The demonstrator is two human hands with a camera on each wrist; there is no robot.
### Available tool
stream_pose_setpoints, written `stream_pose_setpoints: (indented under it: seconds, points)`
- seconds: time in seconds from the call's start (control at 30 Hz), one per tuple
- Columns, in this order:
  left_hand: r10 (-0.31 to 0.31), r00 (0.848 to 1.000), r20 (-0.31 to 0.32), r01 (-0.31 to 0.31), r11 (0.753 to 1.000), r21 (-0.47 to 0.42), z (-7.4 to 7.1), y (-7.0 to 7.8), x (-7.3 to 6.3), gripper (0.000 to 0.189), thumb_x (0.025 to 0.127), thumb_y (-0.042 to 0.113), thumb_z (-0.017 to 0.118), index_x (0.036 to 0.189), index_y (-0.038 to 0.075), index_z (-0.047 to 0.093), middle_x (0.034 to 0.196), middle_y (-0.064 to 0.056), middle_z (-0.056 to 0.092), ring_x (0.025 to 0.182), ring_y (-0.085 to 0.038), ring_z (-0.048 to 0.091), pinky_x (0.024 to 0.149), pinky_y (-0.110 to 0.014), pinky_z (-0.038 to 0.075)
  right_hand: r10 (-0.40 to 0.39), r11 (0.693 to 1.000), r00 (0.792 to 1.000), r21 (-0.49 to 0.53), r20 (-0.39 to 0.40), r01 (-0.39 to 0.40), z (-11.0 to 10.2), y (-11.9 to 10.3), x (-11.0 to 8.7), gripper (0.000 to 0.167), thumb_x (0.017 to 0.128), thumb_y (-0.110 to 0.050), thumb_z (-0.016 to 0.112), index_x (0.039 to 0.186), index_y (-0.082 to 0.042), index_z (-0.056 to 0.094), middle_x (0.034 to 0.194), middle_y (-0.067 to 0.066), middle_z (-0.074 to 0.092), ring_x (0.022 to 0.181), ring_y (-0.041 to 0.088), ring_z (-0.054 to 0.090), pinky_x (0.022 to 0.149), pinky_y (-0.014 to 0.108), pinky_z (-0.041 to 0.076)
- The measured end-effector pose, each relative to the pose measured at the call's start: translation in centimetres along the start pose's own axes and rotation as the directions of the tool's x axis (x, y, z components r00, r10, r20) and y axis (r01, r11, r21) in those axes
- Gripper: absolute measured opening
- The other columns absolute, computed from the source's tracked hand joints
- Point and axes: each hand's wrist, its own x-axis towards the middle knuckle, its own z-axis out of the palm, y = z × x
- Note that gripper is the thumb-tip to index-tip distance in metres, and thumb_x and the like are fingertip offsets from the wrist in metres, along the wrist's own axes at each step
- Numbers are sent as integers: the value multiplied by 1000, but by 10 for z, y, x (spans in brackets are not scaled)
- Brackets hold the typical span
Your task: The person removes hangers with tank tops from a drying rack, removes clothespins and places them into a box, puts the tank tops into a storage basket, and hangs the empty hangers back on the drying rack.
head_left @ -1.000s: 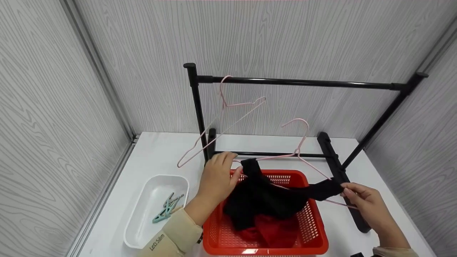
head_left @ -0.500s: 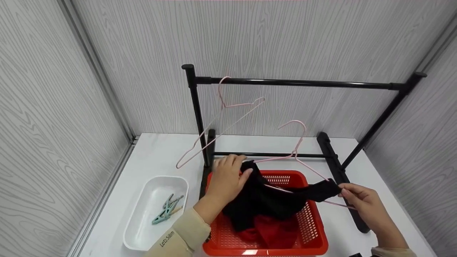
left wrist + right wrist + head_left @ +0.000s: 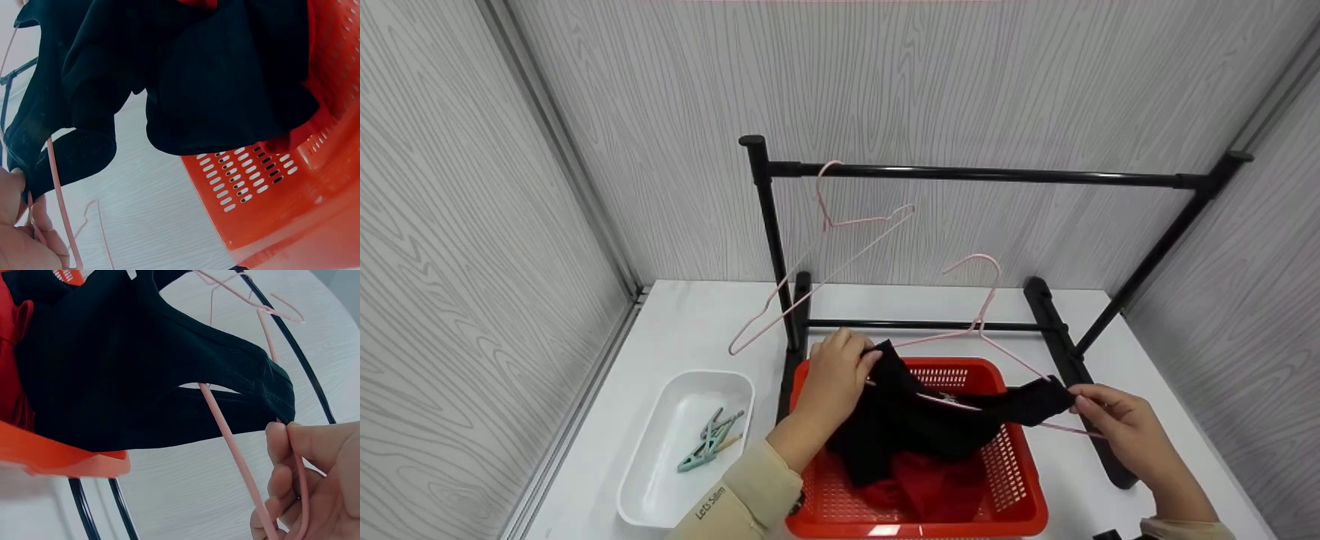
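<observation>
A black tank top point(image 3: 919, 424) hangs on a pink wire hanger point(image 3: 997, 289), its body drooping into the red basket point(image 3: 919, 529). My left hand point(image 3: 834, 379) pinches the left shoulder strap near that end of the hanger; in the left wrist view, thumb and fingers close on the strap's edge and the pink wire. On the other side, my right hand point(image 3: 323, 475) pinches the tip of the right strap between thumb and forefinger, with the hanger's end lying across its fingers. The hanger's hook stands up free, below the rack's bar. A red cloth point(image 3: 945, 487) lies underneath in the basket.
Behind the basket stands a black rack with a horizontal bar point(image 3: 997, 175). A second pink hanger point(image 3: 851, 259) hangs bare at the bar's left end. To the left, a white tray point(image 3: 624, 491) holds teal and tan clothespins point(image 3: 706, 446). Wood-grain panels enclose the table.
My left hand has shifted right from the hanger's left end onto the strap and now pinches it. The hanger's hook has dipped slightly left. My right hand keeps its pinch, nearly still.
</observation>
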Motion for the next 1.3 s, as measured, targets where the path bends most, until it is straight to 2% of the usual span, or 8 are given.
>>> stream_pose_setpoints:
  seconds: [0.1, 0.23, 0.4, 0.63, 0.8, 1.0, 1.13, 1.3]
  points:
    - [2, 1000, -20, -2, 1000, 2, 0, 2, -1, 19, 98, 29, 62, 93, 11, 65, 92, -2, 60, 91, -21, 58, 76, -39, 41, -87, 985, 995, -154, -41, 80, 2, -4, 0, 15, 94, 3, 64, 108, 2, 71, 91, -5, 69, 83, -2, 60, 66, 14, 51]
    - [-8, 1000, -24, 8, 1000, 4, 0, 3, -3, 17, 98, 29, 63, 93, 12, 65, 94, -1, 60, 92, -20, 58, 74, -38, 39, -178, 936, 982, -318, -69, 147, 5, -12, 3, 18, 89, 3, 71, 104, -5, 74, 91, -1, 67, 80, 0, 54, 66, 11, 43]
    - [-15, 999, -30, 15, 1000, -1, 0, 6, -3, 17, 99, 29, 62, 94, 13, 64, 95, -1, 60, 94, -21, 58, 76, -38, 40, -217, 918, 975, -349, -39, 190, 9, -24, 15, 12, 91, -1, 71, 102, -4, 73, 100, 2, 67, 85, -3, 57, 71, 7, 46]
    - [-10, 999, -52, 9, 1000, -12, -2, 9, -4, 17, 100, 29, 61, 94, 13, 63, 94, 0, 59, 92, -20, 57, 74, -38, 39, -335, 847, 942, -444, -18, 293, 17, -53, 39, 10, 94, -5, 68, 103, -6, 73, 105, 1, 67, 91, 8, 59, 77, 9, 43]
    - [-20, 998, -51, 19, 1000, -17, -2, 14, -5, 16, 100, 28, 61, 94, 13, 63, 93, 0, 59, 91, -19, 56, 74, -37, 39, -344, 861, 939, -401, -4, 313, 33, -73, 47, 18, 94, -3, 67, 111, -6, 71, 104, 0, 67, 86, 8, 59, 73, 12, 45]
    - [-23, 998, -62, 22, 1000, -17, 1, 20, -8, 18, 100, 29, 60, 94, 13, 63, 93, 0, 59, 89, -20, 56, 72, -36, 38, -346, 881, 938, -339, 18, 331, 55, -86, 57, 22, 94, -4, 68, 116, -5, 69, 107, 1, 70, 92, 9, 61, 75, 20, 49]
    - [-21, 998, -65, 20, 1000, -15, 3, 22, -10, 15, 99, 28, 63, 95, 13, 64, 93, 0, 59, 89, -20, 57, 72, -36, 38, -311, 904, 949, -291, 55, 313, 68, -88, 62, 18, 97, -8, 66, 114, -5, 69, 93, -3, 67, 77, 7, 57, 67, 20, 46]
    - [-9, 999, -45, 8, 999, -41, 5, 21, -12, 12, 97, 25, 65, 95, 13, 66, 92, 0, 60, 90, -20, 59, 77, -39, 43, -250, 939, 966, -227, 68, 259, 76, -88, 61, 5, 99, -11, 62, 99, -11, 67, 76, -6, 57, 65, 8, 49, 57, 22, 42]
